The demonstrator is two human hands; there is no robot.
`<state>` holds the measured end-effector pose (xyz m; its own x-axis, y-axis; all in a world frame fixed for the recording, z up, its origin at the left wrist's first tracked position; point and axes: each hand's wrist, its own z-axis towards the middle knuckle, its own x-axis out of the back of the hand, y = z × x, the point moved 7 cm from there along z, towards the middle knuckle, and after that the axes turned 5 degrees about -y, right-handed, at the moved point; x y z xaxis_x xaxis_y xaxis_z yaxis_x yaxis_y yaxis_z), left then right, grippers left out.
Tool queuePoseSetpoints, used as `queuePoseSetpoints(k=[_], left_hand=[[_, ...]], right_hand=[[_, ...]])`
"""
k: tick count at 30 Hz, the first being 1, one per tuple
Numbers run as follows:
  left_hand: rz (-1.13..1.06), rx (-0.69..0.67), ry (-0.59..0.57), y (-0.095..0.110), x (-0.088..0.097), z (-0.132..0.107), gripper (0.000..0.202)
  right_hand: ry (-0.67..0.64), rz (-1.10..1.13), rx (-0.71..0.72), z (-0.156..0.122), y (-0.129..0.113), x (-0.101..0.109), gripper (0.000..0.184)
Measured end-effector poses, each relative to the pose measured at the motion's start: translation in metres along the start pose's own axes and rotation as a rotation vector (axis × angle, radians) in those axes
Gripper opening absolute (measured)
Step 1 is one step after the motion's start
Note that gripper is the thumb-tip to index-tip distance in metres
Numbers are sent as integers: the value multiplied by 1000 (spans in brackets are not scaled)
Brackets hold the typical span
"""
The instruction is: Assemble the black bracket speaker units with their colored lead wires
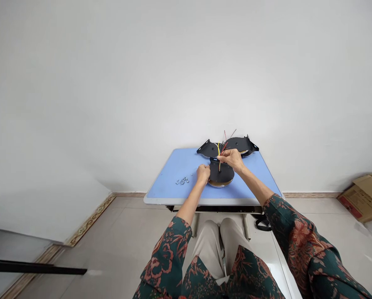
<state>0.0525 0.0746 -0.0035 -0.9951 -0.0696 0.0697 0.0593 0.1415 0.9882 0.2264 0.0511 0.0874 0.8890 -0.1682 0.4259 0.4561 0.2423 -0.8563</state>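
The right hand (231, 160) pinches thin red and yellow wires (219, 154) tight. The half-curled left hand (203, 173) sits at the edge of a round black metal plate (220, 174), maybe keeping it still. Tiny silver screws (182, 180) lie at nine o'clock on the blue table (161, 195); two more black plates (239, 144) lie at twelve.

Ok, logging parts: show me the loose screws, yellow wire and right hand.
Loose screws (182, 180): head view, pile's middle.
Yellow wire (219, 158): head view, upright stretch.
Right hand (231, 160): head view, back of hand.

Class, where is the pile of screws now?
In the head view, the pile of screws lies on the blue table, left of the left hand.
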Motion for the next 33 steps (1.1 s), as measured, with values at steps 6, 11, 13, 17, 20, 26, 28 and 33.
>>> queuePoseSetpoints(k=[6, 11, 13, 17, 20, 26, 28, 33], left_hand=[[433, -100, 67, 19, 12, -14, 25], [941, -254, 31, 26, 1, -32, 21], [1092, -303, 4, 26, -5, -34, 27], [1251, -347, -14, 25, -9, -34, 32], [1303, -366, -1, 27, -4, -37, 31], [996, -621, -36, 39, -2, -50, 26], [802, -617, -193, 36, -12, -47, 28], [642, -506, -294, 27, -27, -32, 14]], right_hand=[[-14, -3, 41, -2, -2, -4, 33], [-2, 38, 56, -2, 0, -5, 33], [-3, 62, 58, -1, 1, -6, 32], [-11, 85, 60, -1, 4, -6, 31], [-19, 114, 65, 0, 8, -7, 32], [-10, 188, 118, 2, 14, -9, 41], [-11, 215, 128, 2, 14, -11, 40], [-89, 312, 146, -2, 19, -17, 30]])
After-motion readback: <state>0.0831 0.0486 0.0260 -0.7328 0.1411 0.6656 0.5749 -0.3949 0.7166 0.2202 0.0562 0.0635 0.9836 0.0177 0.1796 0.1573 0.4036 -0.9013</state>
